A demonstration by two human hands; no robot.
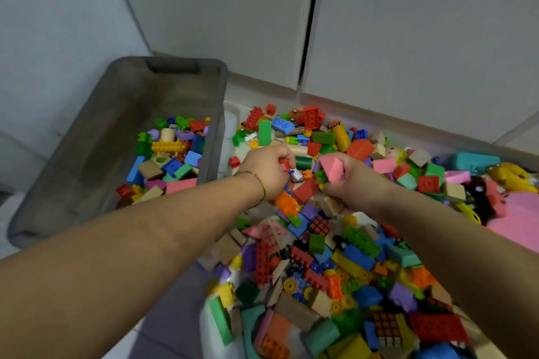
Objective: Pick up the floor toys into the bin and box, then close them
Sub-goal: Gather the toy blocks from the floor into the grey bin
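A grey plastic bin stands open at the left, holding several coloured bricks and wooden blocks. A big heap of loose toys covers the floor to its right. My left hand is curled over the heap and grips small pieces, a red brick among them. Beside it, my right hand holds a pink foam block and a small green piece. Both hands are about level with the bin's near right corner.
White cabinet doors rise behind the heap, a white wall to the left. A pink soft toy and a yellow toy lie at the right. Two puzzle cubes sit in the pile. Bare floor tile shows at bottom left.
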